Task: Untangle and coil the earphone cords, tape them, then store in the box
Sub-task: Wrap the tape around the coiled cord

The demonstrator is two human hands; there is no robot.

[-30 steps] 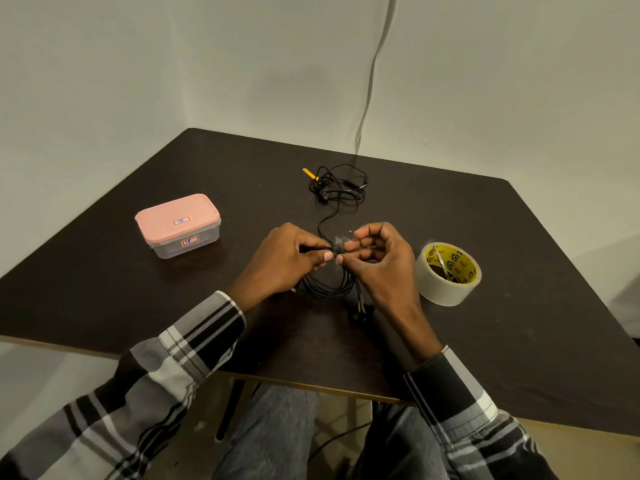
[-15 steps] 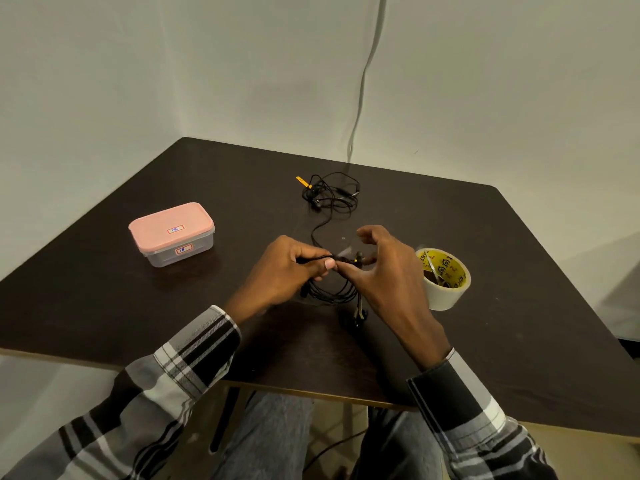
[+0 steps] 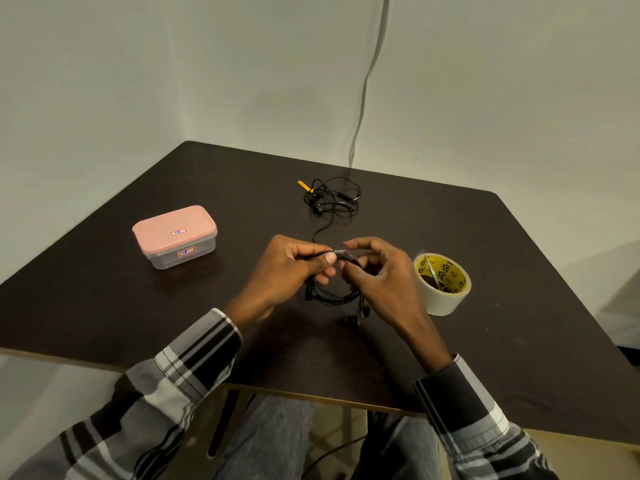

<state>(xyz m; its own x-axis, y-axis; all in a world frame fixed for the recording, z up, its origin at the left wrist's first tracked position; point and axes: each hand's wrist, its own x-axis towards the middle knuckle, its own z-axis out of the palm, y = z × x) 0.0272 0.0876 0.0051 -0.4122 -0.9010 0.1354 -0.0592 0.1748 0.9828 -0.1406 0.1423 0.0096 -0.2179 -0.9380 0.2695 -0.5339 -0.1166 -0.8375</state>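
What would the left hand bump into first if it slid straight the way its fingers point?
Likely the right hand. The left hand points rightward, both pinch the coiled earphone cord, fingertips nearly touching. The tape roll sits beyond; depth is uncertain.

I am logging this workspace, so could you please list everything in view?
coiled earphone cord: 1, black, held above the table between both hands
tape strip: 1, clear, at the top of the coil
tangled earphone cord: 1, black with a yellow tag, far centre of the table
box: 1, clear with pink lid on, left on the table
tape roll: 1, pale with yellow core, right on the table
table: 1, dark brown
left hand: pinches the coil
right hand: pinches the coil at the tape
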